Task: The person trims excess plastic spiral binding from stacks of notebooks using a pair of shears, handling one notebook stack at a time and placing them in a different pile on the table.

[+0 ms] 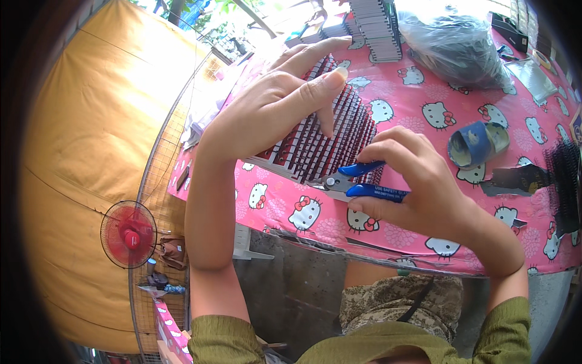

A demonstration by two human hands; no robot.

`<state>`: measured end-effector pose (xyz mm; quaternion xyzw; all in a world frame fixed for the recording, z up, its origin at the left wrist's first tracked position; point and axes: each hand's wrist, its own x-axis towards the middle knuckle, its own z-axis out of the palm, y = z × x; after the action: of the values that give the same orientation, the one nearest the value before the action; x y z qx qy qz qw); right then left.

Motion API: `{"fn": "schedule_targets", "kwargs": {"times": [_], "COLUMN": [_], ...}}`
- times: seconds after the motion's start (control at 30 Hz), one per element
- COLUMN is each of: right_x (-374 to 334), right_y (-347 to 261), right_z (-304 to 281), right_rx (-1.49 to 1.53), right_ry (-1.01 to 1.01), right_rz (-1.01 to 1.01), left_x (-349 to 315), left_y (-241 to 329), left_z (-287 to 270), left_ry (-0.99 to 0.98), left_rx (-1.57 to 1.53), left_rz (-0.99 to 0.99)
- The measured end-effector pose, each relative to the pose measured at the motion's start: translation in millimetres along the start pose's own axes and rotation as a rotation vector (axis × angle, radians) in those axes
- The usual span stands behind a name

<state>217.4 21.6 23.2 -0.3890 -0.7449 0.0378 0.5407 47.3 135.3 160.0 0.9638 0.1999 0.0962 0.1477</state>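
Observation:
My right hand [418, 182] is closed round a pair of blue-handled wire cutters [379, 192]. Their metal jaws rest at the near edge of a stack of what look like spiral-bound notebooks [330, 130], with rows of red, black and white along the bound edges. Over the far left part of that stack lies my left hand [285, 97], fingers stretched and apart, holding nothing that I can see. It covers some of the rows. Whether the jaws grip a piece of the binding is too small to tell.
A pink patterned cloth [400, 115] covers the table. Farther back stand another notebook stack [379, 33] and a filled clear plastic bag [458, 48]. To the right lie a blue roll [470, 145] and black bristly strips [564, 188]. A red fan [128, 235] is at left.

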Motion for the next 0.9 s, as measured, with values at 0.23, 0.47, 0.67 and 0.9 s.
{"fn": "schedule_targets", "kwargs": {"times": [0.23,0.47,0.67,0.9], "right_x": [5.3,16.6,-10.0,-6.7], "right_y": [3.3,-5.6,-10.5,-3.7], "right_z": [6.7,-8.7,1.9,5.8], "right_rx": [0.162,0.430,-0.346,-0.156], "right_ry": [-0.172,-0.369,0.044,0.031], "right_rz": [0.192,0.509,-0.101,-0.113], "left_x": [1.8,-1.4,2.5,0.9], "left_y": [1.7,-0.9,2.6,2.3], "left_z": [2.3,1.7,5.0,-1.9], "left_ry": [-0.003,0.038,0.069,-0.006], "left_rx": [-0.096,-0.084,0.067,-0.104], "left_rz": [-0.028,0.019,0.063,-0.099]}}
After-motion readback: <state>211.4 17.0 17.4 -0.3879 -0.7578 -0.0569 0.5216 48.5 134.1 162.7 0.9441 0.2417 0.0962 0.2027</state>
